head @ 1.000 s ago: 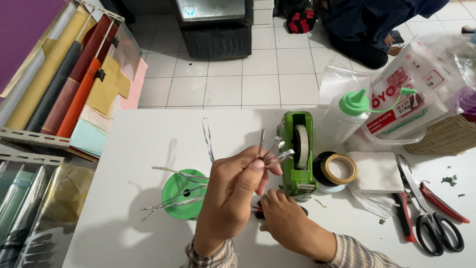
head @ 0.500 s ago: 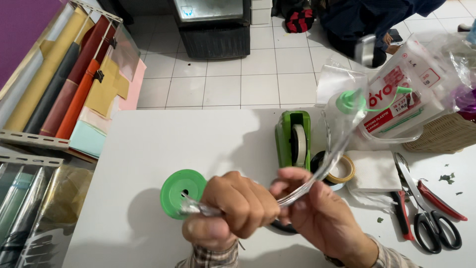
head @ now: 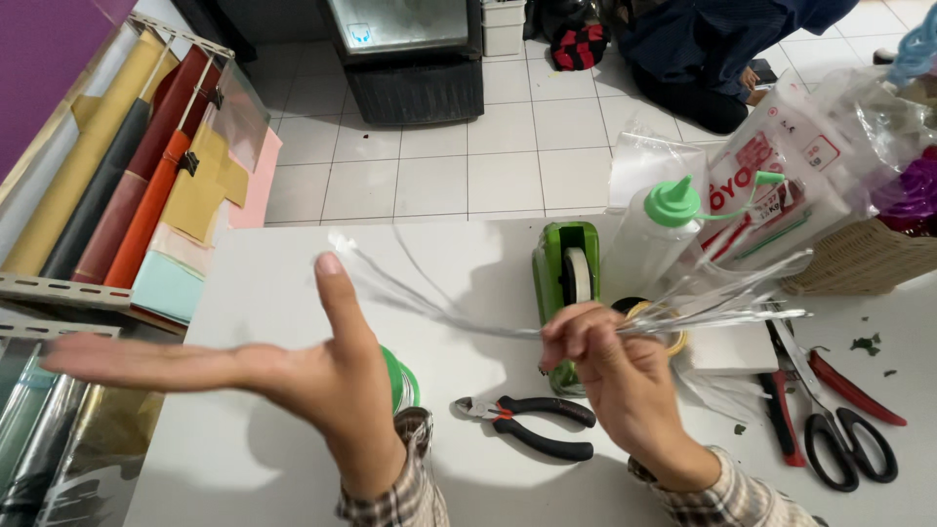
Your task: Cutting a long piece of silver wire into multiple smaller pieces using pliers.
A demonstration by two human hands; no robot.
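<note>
The right hand [head: 610, 376] is closed around the middle of a bundle of thin clear strips [head: 683, 307], pinched between thumb and curled fingers; the strips fan out on both sides of the grip, one end spreading to the right of the hand, the other arching left toward the other hand. The left hand [head: 312, 376] is spread wide and flat, holding nothing, thumb pointing up with its tip near the left ends of the strips; whether they touch I cannot tell. Just behind the left wrist a green spool [head: 398, 376] peeks out on the white table [head: 273, 283]. Between the two wrists lie black-handled pliers [head: 532, 425]. Right behind the right hand stands a green tape dispenser [head: 566, 268], and beside it a squeeze bottle with a green cap [head: 649, 239]. To the right of the right hand lie black-handled scissors [head: 839, 429] and a red-handled tool [head: 844, 381]. Far left of the left hand, rolls of coloured paper [head: 107, 195] lean in a rack.
</note>
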